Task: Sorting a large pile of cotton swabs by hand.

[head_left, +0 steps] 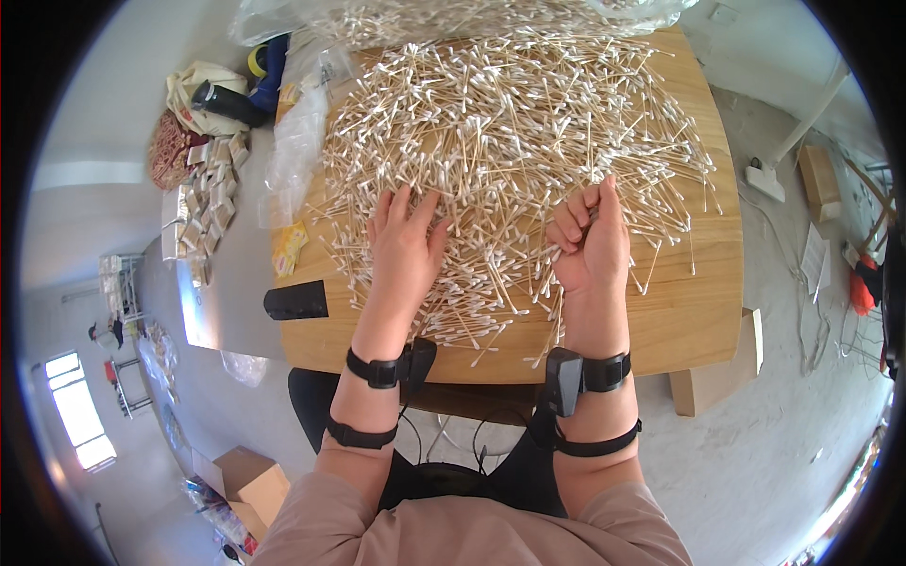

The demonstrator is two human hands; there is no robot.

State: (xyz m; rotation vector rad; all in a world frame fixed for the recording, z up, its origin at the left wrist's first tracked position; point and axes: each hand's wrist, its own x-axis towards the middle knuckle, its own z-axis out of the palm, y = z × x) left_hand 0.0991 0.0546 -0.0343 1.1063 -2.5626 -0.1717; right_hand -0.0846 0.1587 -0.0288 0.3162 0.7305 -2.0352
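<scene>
A wide, loose heap of cotton swabs (pixel 491 123) with white tips and pale wooden sticks covers most of the wooden table (pixel 694 321). My left hand (pixel 406 247) lies palm down on the near left part of the heap, its fingers stretched out and a little apart, touching the swabs. At the near right side of the heap, my right hand (pixel 596 236) is turned on its edge. Its fingers curl in toward the palm, and what they hold, if anything, is hidden. Several swabs lie loose between my two wrists.
Clear plastic sheeting (pixel 300 156) runs along the left edge, beside a yellow packet (pixel 289 247) and a black strip-like object (pixel 294 301). Small packed bundles (pixel 215 203) and a black bottle (pixel 226 102) stand farther left. Cardboard boxes (pixel 722 368) and cables lie on the floor.
</scene>
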